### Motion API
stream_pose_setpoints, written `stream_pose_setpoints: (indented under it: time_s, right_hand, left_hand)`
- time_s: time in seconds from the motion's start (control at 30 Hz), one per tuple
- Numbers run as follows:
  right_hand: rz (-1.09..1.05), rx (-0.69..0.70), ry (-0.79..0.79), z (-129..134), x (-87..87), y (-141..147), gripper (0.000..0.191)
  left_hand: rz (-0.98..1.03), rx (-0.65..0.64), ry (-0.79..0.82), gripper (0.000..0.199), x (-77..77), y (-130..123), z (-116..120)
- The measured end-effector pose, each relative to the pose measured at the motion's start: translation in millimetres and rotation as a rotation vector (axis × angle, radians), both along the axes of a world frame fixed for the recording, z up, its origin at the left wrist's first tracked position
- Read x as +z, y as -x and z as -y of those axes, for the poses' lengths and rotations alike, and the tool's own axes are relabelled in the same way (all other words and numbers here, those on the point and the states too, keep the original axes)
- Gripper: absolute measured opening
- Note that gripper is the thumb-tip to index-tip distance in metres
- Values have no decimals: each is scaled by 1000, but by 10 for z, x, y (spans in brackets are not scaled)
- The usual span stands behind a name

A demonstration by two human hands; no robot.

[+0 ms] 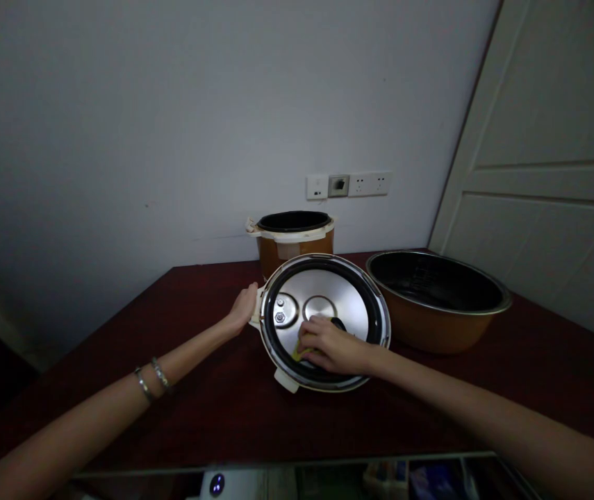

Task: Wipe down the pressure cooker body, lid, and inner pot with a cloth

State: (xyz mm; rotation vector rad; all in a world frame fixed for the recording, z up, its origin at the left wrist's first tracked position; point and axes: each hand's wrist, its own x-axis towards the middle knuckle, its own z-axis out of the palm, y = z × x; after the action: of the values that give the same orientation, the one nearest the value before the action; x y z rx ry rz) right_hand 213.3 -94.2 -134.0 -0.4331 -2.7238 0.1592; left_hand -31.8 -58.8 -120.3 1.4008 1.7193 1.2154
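Note:
A round metal lid [351,295] with a black seal and a pale rim stands tilted on the dark red table, its inner side facing me. My left hand [243,307] is closed around the pale handle at the lid's left edge. Against the lower middle of the metal, my right hand [325,344] presses a yellow cloth [297,353], its fingers bent over it; most of the cloth is hidden under them. Behind the lid is a brown cooker body [297,243] with a pale rim and dark inside. To the right sits a wide brown inner pot [442,326] with a black interior.
The dark red table [187,417] ends at a front edge, with a white device [234,484] and other items below it. Wall sockets [369,184] are above the cooker body. A white panelled door [541,187] stands at the right.

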Motion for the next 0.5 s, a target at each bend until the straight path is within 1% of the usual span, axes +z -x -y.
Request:
stream_pose_setpoints:
  time_s: [0.1, 0.27, 0.43, 0.5]
  right_hand:
    - [32, 27, 64, 43, 3, -100, 15]
    - [140, 30, 82, 20, 148, -282, 14]
    - [284, -78, 42, 22, 279, -375, 21]
    - [266, -106, 26, 25, 293, -391, 19]
  left_hand:
    - [-12, -18, 6, 46, 7, 13, 14]
    - [-1, -21, 47, 45, 31, 9, 32]
    - [43, -36, 30, 44, 27, -4, 60]
    - [53, -35, 46, 45, 27, -4, 85]
